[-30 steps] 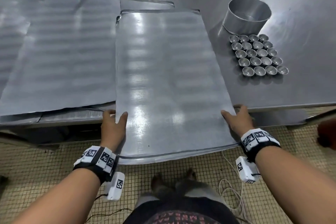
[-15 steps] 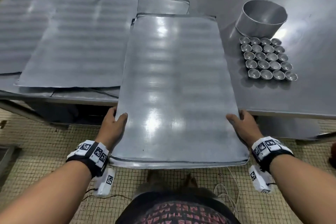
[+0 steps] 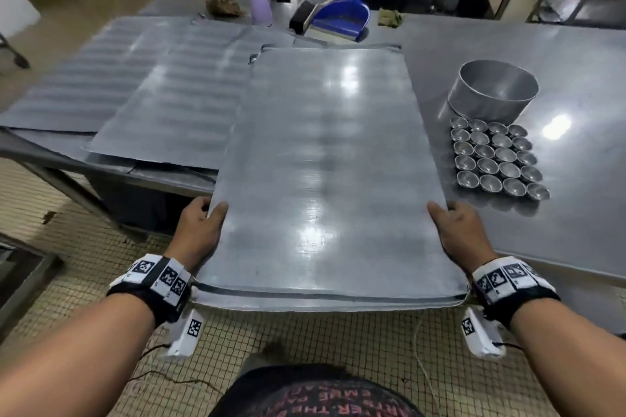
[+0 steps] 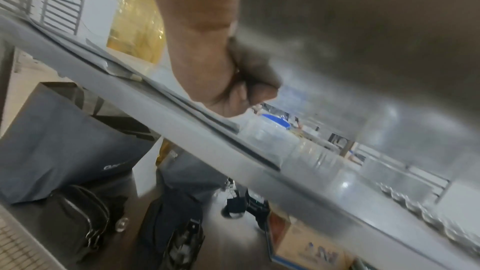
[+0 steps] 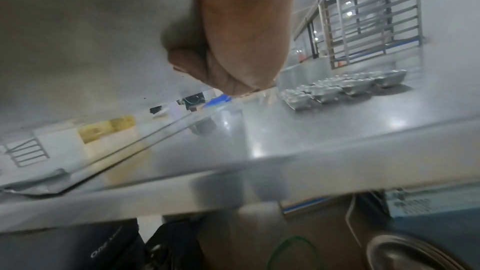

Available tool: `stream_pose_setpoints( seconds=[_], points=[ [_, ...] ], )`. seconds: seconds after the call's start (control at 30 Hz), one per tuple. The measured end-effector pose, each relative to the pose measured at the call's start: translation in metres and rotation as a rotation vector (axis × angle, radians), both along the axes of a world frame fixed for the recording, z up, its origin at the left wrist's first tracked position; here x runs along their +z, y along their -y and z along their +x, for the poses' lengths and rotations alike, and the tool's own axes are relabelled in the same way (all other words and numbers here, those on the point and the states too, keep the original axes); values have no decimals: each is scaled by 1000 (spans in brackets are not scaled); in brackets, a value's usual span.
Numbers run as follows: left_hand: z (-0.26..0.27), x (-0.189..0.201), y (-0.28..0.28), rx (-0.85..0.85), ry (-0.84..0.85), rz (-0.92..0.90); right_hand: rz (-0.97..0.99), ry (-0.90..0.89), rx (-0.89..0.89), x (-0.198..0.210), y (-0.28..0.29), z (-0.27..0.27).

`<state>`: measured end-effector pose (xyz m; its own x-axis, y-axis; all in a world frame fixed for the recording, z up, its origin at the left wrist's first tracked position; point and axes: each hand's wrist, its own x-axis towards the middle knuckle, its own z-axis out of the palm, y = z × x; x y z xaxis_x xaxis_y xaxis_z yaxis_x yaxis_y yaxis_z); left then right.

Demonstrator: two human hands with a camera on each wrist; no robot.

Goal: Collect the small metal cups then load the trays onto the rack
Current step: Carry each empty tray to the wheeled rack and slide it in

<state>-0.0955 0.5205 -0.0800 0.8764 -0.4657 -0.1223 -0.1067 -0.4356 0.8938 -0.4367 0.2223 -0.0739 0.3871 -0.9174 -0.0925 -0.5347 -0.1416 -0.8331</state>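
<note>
While gripped along its long sides, tray [image 3: 325,159] juts out past near edge of bench [image 3: 559,54], far end over the benchtop. Left hand [image 3: 200,230] clamped on left rim, thumb on top, fingers [image 4: 255,81] curled beneath; right hand [image 3: 459,230] clamped likewise on right rim, fingers [image 5: 187,59] tucked under. Further flat trays [image 3: 135,95] lying overlapped on bench at left; small metal cups [image 3: 498,159] packed in rows at right, just beside round tin [image 3: 491,95].
</note>
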Motion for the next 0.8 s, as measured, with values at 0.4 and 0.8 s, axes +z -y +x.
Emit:
stream_pose_setpoints(
  seconds=[0.4, 0.8],
  points=[
    [98, 115, -110, 319, 256, -161, -114, 309, 351, 126, -23, 211],
    [185, 189, -353, 660, 400, -69, -304, 411, 888, 188, -186, 504]
  ],
)
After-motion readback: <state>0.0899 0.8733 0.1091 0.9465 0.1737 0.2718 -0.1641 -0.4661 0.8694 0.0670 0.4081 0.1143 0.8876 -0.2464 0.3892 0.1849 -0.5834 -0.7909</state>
